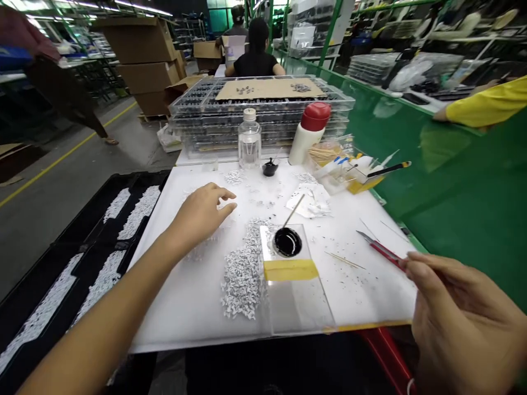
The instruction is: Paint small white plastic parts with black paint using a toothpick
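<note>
- Head view, step: seemingly handling the knife (382, 250); the next move calls for a steady pinch, blade clear of the other fingers (my judgement).
- Right hand (461, 312): thumb and fingertips pinch the knife, its blade ahead and leftward of them.
- Left hand (201, 211): thumb and forefinger parted, apparently empty; white bits (242, 280) lie nearer the body, black pot (287, 242) rightward.

I can read no text, number or sign anywhere in front of me. The bottle (249, 144) and the flask (303, 141) on my table (177, 312) show no lettering I can make out, and the white sheet (302, 37) farther back is too small to read.
</note>
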A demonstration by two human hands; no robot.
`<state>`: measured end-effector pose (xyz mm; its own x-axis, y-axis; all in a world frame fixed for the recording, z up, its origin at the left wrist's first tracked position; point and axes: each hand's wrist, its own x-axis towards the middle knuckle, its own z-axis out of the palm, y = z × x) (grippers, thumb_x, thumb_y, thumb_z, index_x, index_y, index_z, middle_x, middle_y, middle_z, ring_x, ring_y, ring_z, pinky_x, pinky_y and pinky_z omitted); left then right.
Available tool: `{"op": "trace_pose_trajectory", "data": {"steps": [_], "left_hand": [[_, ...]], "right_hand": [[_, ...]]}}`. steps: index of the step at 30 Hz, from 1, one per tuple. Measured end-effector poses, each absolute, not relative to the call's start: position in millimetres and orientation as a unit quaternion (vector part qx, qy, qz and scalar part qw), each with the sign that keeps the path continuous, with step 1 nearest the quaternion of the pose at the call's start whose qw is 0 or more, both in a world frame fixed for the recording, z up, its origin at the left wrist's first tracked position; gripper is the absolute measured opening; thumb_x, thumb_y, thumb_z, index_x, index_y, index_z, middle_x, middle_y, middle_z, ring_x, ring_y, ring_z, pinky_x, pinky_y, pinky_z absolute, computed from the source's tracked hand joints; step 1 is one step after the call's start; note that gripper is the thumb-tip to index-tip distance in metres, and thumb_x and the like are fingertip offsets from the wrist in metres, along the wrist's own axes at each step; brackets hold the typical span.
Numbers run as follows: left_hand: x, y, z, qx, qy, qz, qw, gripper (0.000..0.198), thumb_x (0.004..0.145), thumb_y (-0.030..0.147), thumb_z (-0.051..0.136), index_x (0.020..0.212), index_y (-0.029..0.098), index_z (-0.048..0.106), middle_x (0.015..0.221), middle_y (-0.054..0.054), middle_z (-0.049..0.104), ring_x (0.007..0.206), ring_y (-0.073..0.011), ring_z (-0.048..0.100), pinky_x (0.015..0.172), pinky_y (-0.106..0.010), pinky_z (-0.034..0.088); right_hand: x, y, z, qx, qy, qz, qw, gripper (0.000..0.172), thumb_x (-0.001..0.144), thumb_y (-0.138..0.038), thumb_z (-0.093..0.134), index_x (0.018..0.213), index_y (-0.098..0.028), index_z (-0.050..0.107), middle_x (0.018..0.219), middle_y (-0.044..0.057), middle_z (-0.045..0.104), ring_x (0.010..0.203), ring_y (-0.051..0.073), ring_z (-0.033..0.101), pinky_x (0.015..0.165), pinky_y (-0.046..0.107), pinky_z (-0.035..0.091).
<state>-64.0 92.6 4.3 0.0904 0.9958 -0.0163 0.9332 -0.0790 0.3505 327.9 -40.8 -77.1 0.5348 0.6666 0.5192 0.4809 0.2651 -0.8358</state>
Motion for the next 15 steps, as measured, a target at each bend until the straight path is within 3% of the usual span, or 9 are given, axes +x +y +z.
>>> {"op": "trace_pose_trajectory", "data": {"steps": [3,7,11,15], "left_hand": [[-35.0,119.1,19.1,0.774,0.603,0.096,0.166,0.039,0.122,0.045,0.089,0.151,0.021,0.083,0.157,-0.014,0.084,0.136,-0.0339,0.086,0.118,-0.059,0.076],[18.1,167.3,12.6,0.826,0.516,0.081,0.212,0.043,0.122,0.046,0.089,0.156,0.022,0.081,0.160,-0.014,0.083,0.135,-0.0339,0.086,0.116,-0.058,0.077],[71.6,205.5,-20.7,0.857,0.445,0.095,0.240,0.046,0.121,0.045,0.090,0.159,0.022,0.080,0.163,-0.015,0.081,0.140,-0.0356,0.085,0.118,-0.060,0.077],[95.8,222.3,-41.7,0.862,0.391,0.157,0.282,0.045,0.121,0.045,0.089,0.159,0.023,0.080,0.165,-0.015,0.080,0.141,-0.0353,0.084,0.119,-0.060,0.076]], "right_hand": [[333.3,-28.6,-55.2,-0.587,-0.497,0.067,0.635,0.034,0.096,-0.066,0.113,0.106,-0.035,0.101,0.107,0.011,0.093,0.093,0.035,0.089,0.086,0.057,0.075],[331.3,-3.6,-45.0,-0.551,-0.560,0.086,0.613,0.044,0.108,-0.064,0.104,0.113,-0.021,0.094,0.106,0.005,0.091,0.091,0.021,0.087,0.081,0.036,0.074],[333.3,27.1,-48.9,-0.523,-0.621,0.125,0.570,0.041,0.121,-0.059,0.091,0.117,-0.019,0.085,0.112,0.005,0.087,0.094,0.019,0.085,0.083,0.034,0.074],[345.6,54.6,-46.0,-0.515,-0.663,0.168,0.517,0.037,0.123,-0.056,0.087,0.117,-0.020,0.084,0.113,0.005,0.086,0.096,0.020,0.084,0.089,0.037,0.076]]}}
